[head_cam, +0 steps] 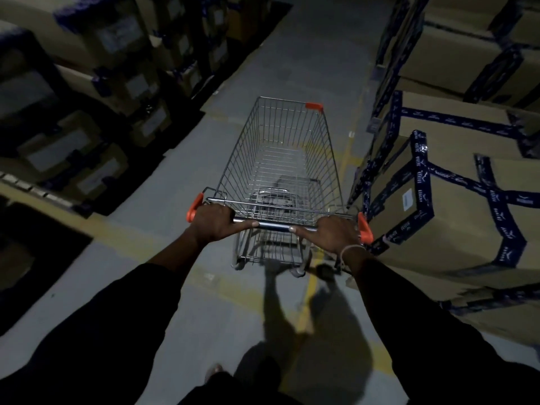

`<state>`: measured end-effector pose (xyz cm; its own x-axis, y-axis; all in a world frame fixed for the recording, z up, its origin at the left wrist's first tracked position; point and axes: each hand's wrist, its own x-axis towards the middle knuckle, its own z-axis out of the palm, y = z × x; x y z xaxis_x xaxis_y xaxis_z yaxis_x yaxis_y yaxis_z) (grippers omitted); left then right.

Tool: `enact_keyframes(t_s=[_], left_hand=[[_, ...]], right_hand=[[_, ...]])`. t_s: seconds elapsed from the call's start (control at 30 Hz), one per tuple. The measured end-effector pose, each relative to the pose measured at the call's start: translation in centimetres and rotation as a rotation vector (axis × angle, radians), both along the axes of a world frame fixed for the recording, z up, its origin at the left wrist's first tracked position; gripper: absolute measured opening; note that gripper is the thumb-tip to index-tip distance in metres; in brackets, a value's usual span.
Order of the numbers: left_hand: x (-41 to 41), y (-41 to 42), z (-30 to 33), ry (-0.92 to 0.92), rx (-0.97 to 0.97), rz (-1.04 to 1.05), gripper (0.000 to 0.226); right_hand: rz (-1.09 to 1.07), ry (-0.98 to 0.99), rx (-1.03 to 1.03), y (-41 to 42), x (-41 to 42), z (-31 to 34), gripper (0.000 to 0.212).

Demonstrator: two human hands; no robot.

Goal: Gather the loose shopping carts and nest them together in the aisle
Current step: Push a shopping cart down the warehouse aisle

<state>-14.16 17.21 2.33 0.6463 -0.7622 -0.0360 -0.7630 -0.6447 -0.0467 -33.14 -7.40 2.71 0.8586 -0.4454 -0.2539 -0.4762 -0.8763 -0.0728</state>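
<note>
A single wire shopping cart with orange corner caps stands in front of me in a dim warehouse aisle, its basket empty. My left hand grips the left end of the cart's handle bar. My right hand grips the right end of the same bar, with a pale band on its wrist. No other cart is in view.
Stacked cardboard boxes with dark blue tape crowd the right side, close to the cart's right edge. Shelving with more boxes lines the left. The grey floor with faded yellow lines runs ahead between them.
</note>
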Motion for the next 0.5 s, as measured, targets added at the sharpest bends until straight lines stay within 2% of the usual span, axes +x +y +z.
enact_keyframes(t_s=[0.5], left_hand=[[-6.6,18.4,-1.9,-0.151,-0.127,0.218,0.088]], right_hand=[[0.256,-0.034,-0.03,13.7,-0.2,-0.2,0.095]])
